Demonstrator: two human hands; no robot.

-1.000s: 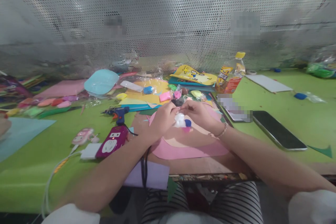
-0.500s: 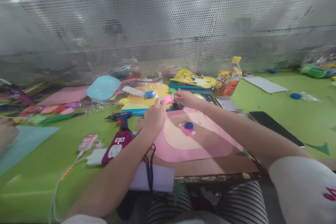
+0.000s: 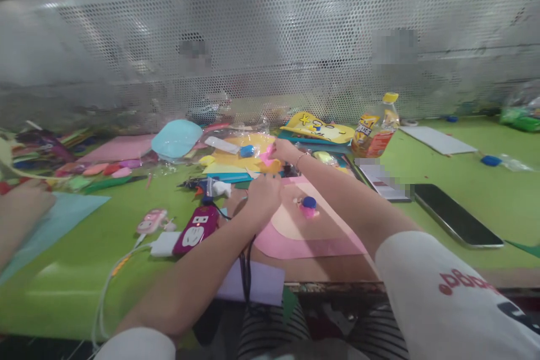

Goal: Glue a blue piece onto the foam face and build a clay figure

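Note:
My right hand [image 3: 286, 152] reaches over the craft heap, its fingers pinched on a pink piece of modelling clay [image 3: 268, 152]. Just below it and nearer to me, my left hand [image 3: 265, 196] is closed; its fingers face away and hide what they may hold. An orange-yellow piece [image 3: 270, 167] shows just past those fingertips. Under my forearms lies a pink rounded sheet [image 3: 270, 244] with a cream sheet [image 3: 287, 219] on top. A small figure with a dark blue top [image 3: 309, 202] and pink base rests on the cream sheet.
Left are a glue gun [image 3: 206, 187], a purple power bank [image 3: 196, 230] with cables and a light-blue rounded sheet [image 3: 176, 139]. Right are a bottle [image 3: 390, 112], a snack bag [image 3: 366, 132] and a black phone [image 3: 458, 214]. Another person's hand [image 3: 29, 208] is at far left.
My left hand has come back toward me, away from the pink clay. My right hand has shifted slightly left onto the clay. The view has turned a little left.

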